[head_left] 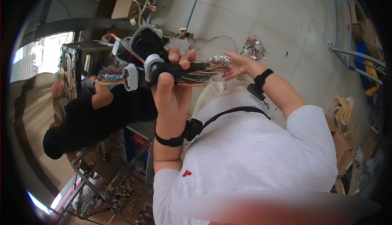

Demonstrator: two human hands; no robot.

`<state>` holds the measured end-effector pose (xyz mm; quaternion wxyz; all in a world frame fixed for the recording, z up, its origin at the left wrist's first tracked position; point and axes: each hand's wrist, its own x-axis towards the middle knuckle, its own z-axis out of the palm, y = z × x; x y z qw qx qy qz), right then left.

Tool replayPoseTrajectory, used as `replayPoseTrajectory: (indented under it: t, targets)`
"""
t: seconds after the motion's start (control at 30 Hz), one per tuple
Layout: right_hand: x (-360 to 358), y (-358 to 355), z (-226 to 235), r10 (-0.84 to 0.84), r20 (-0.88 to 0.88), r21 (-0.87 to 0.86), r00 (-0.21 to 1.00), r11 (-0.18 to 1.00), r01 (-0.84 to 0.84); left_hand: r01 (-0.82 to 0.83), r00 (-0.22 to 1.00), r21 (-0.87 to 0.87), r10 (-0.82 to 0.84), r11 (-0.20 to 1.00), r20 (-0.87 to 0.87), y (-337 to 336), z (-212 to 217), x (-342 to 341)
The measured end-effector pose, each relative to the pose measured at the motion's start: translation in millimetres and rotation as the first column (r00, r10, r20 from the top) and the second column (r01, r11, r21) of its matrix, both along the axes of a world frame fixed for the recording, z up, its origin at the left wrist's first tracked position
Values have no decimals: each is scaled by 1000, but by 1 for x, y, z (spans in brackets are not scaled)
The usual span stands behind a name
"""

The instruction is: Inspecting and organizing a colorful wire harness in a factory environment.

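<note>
Left grip [173, 96] clasps wire harness [200, 76]; right grip [238, 66] spread, empty; cardboard box [127, 5], contents unclear.

Your wire bundle [200, 77] runs mixed: yellow, red, orange, green and dark strands, silvery-white at the tips. Its wrapping [165, 70] is plain black; the clip [131, 77] at the far-left wires, light grey. Your shirt [245, 155] is pale heathered grey with a small red mark [186, 173]; your trousers [208, 96], cream; your wrist straps [169, 140], black. Wire tangle [255, 49] on the floor [294, 29]: whitish, flecked red and dark. Floor itself: pale grey, with thin darker joint lines. Co-worker's top [102, 108]: solid black. Carton [126, 5] ahead of you: brown. Coil [344, 112] to your right: straw-yellow.
</note>
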<state>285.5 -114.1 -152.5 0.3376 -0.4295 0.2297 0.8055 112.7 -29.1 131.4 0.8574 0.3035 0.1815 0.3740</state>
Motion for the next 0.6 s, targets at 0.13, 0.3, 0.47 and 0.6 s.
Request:
replayPoseTrajectory:
  t: [0.13,0.3,0.47,0.6]
  targets:
    - [-10,-7,-61,-311,-120,110,943,940,324,76,991,51,-81,996,109,-17,27,18]
    - [-20,-16,-53,-553,186,126,812,833,539,105,924,-163,-36,981,382,-39,55,15]
    - [4,-28,-99,-885,23,160,464,462,873,143,932,-116,-94,983,350,-40,65,4]
    - [32,-52,-120,-830,-476,244,292,194,950,49,869,-167,41,985,493,-54,79,-7]
